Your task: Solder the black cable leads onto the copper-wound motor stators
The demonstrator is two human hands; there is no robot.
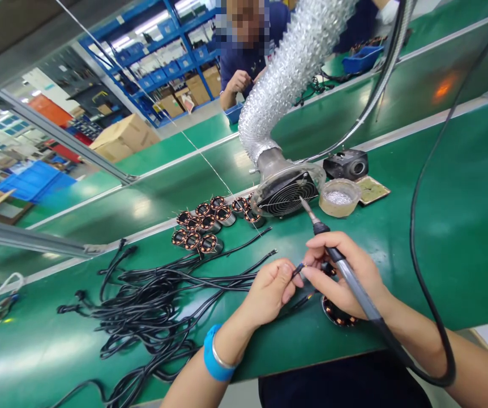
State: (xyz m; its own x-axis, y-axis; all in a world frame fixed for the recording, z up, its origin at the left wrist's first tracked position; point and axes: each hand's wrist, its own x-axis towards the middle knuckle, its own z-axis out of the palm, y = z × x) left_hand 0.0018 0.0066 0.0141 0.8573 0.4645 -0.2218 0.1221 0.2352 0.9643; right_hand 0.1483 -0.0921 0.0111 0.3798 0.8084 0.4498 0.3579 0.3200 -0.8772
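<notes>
My left hand (273,290), with a blue wristband, is closed around the end of a black cable (297,271). A soldering iron (352,280) rests across my right hand (350,272), its tip pointing up and away toward the fan. The thumb and forefinger of that hand also pinch at the cable's stripped end, where thin wires show. Below my right hand a motor stator (337,313) with copper windings lies partly hidden. Another cable end (303,301) lies just under my hands. Several black cables (146,306) sprawl in a tangled heap to the left.
Several stators (208,224) stand grouped beyond the cables. A fume extractor fan (289,195) hangs from a silver duct (286,79). Right of it are a round tub (339,198), a black iron holder (346,164) and a flat tray (371,190). A co-worker (244,62) sits across the line.
</notes>
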